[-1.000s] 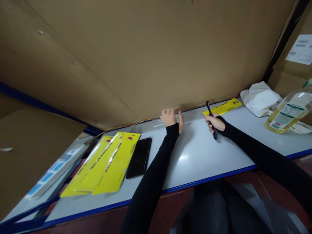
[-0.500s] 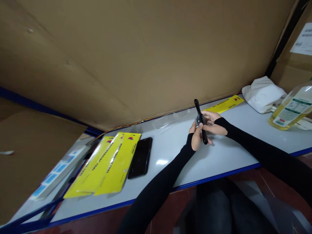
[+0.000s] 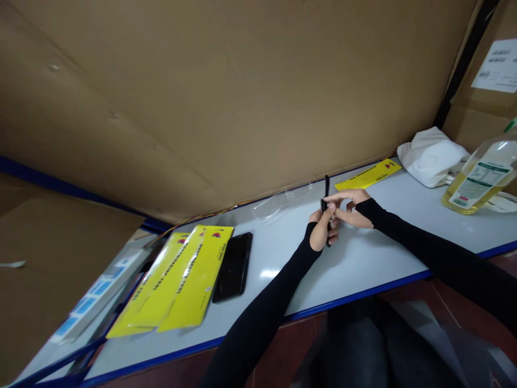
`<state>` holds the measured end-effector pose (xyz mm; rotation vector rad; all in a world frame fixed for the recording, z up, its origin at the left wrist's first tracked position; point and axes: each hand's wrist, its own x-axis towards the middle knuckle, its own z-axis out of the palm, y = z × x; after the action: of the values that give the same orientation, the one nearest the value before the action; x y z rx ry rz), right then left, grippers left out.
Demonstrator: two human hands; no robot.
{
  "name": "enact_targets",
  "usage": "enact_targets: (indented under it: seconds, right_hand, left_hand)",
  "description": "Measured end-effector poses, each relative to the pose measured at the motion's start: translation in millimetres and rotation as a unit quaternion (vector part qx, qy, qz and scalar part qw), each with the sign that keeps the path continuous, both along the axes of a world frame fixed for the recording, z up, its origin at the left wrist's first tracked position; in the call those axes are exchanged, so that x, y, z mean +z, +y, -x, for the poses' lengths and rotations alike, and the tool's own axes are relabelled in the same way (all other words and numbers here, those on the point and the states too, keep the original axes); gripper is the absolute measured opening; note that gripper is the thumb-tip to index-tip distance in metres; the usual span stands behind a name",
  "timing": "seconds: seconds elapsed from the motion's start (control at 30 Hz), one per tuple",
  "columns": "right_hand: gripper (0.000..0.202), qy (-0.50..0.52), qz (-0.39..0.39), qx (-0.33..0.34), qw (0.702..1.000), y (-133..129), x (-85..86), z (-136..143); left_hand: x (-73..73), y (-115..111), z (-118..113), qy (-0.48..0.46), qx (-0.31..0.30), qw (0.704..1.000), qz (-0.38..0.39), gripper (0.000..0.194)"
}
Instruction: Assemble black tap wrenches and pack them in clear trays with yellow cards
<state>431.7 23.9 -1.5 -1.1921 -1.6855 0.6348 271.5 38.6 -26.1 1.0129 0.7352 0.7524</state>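
Note:
A black spokeshave is held upright above the table, turned nearly edge-on, with one handle pointing up. My left hand is closed around its middle and lower part, with the thumb on the near side. The fingertips of my right hand pinch the middle of the tool from the right, index finger nearly straight. Fingers hide most of the tool's body and blade area. Behind the hands lie a clear plastic blister shell and a yellow backing card.
Yellow packaged tool cards overlap at the left, beside a black phone. A white-and-blue box sits farther left. To the right are a white cloth bundle and a bottle of yellow liquid. Cardboard walls the back.
The spokeshave has been turned from a tilted, face-on pose to nearly edge-on and upright. My right fingers have come over its middle from the right. The view has shifted slightly.

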Motion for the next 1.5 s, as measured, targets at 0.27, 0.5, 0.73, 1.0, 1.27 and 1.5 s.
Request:
enact_targets:
  seconds: [0.27,0.5,0.73,1.0,1.27,1.5]
  right_hand:
    - [0.03,-0.087,-0.031,-0.058,0.994,12,-7.2,-8]
    - [0.021,-0.074,0.047,-0.037,0.995,8,-2.8,-5]
    - [0.016,-0.104,0.038,-0.005,0.994,14,-8.4,-10]
    - [0.021,-0.048,0.044,-0.024,0.998,6,-2.9,-6]
    - [0.03,-0.085,0.023,-0.032,0.996,6,-7.4,-6]
    - [0.029,-0.109,-0.009,-0.011,0.994,4,0.5,-8]
  left_hand:
    - [1.6,-4,-15,-0.008,0.04,0.998,0.048,0.043]
    - [5.2,-6,-15,0.031,0.1,0.993,0.046,0.051]
    - [3.8,-5,-14,0.008,0.108,0.994,0.029,0.021]
    - [-1.9,-5,-12,-0.018,0.098,0.994,0.046,0.024]
    - [2.6,0,-10,-0.027,0.095,0.993,0.07,0.041]
    - [0.0,-4,-11,-0.017,0.083,0.995,0.062,0.05]
